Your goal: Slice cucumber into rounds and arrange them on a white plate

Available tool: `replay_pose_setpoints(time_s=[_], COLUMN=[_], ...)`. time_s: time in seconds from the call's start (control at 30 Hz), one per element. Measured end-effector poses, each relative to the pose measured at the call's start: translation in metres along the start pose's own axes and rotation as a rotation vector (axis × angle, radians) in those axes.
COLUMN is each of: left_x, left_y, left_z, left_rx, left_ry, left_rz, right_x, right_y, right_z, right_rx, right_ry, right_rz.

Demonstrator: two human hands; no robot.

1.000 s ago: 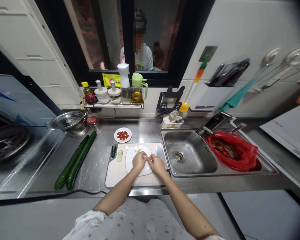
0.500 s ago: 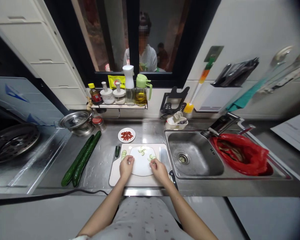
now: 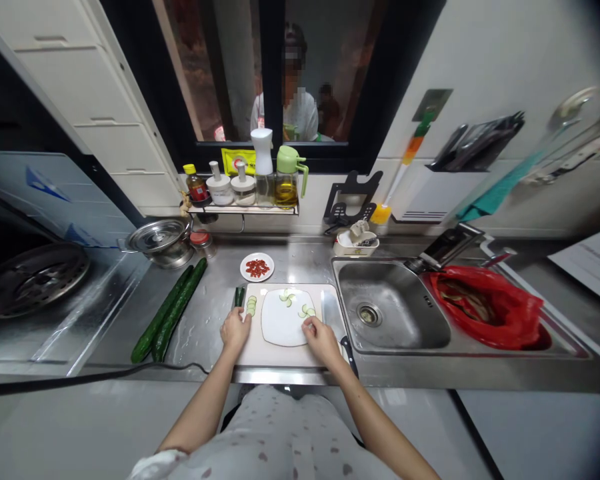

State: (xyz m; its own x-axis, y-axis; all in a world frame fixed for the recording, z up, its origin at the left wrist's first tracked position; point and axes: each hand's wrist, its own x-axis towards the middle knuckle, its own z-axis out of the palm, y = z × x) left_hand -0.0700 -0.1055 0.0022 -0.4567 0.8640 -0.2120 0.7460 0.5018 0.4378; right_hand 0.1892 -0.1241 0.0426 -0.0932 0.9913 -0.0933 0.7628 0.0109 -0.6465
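Hands (image 3: 236, 331) (image 3: 322, 340) now farther apart across plate (image 3: 283, 325)

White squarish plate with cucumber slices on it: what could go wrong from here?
The right-hand grip is close to a fan of thin, pale-green cucumber slices on the white, rounded-square plate; a nudge might scatter them.

The right forearm passes close to the black-handled steel knife and might knock it.
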Motion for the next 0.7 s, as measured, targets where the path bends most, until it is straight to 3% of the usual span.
replay_pose_setpoints(time_s=[0.43, 0.57, 0.7], left_x=[-0.001, 0.001, 0.003], left_y=[0.006, 0.006, 0.007], left_z=[0.006, 0.009, 0.011], left_rx=[-0.042, -0.177, -0.467], left_ry=[0.045, 0.074, 0.062], left_rz=[0.010, 0.023, -0.030], right_x=[-0.011, -0.012, -0.013], right_y=[0.005, 0.007, 0.007], right_z=[-0.001, -0.002, -0.006], right_rx=[0.037, 0.039, 0.065], right_ry=[0.034, 0.041, 0.054], right_rz=[-0.040, -0.042, -0.057])
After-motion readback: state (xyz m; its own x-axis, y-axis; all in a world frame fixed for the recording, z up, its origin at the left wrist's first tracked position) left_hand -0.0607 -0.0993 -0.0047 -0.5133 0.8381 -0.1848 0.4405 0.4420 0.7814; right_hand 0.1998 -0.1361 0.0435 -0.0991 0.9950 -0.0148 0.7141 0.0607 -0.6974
